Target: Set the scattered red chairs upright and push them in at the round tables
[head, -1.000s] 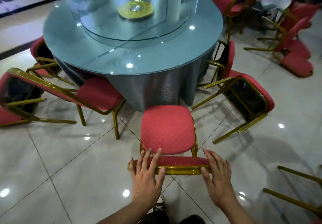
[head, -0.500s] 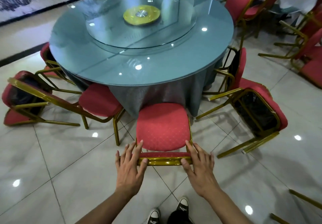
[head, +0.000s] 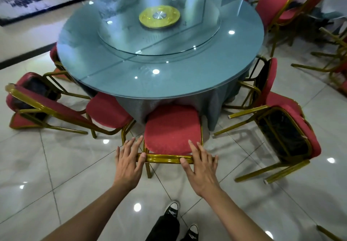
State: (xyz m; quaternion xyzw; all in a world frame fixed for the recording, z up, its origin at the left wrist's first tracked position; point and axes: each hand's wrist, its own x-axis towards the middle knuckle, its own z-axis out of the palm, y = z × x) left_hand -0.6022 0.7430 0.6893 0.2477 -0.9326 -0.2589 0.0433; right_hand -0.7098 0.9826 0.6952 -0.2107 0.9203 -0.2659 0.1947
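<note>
An upright red chair (head: 171, 128) with a gold frame stands in front of me, its seat front touching the grey cloth of the round glass-topped table (head: 159, 83). My left hand (head: 128, 162) and my right hand (head: 201, 165) rest on the gold top rail of its back, fingers straight, thumbs against the rail's near side. Left of it a red chair (head: 107, 109) leans tilted against the table. A tipped chair (head: 289, 133) lies on its side at the right, another tipped chair (head: 26, 98) at the left.
A glass turntable with a yellow hub (head: 159, 16) sits on the table. Upright red chairs (head: 272, 6) stand at the far side. More overturned gold-framed chairs (head: 336, 60) lie at the right edge. Glossy tiled floor surrounds me; my black shoes (head: 171, 209) are below.
The chair has slid forward toward the table, its seat now reaching the cloth. Both hands stayed on the top rail and I stepped closer.
</note>
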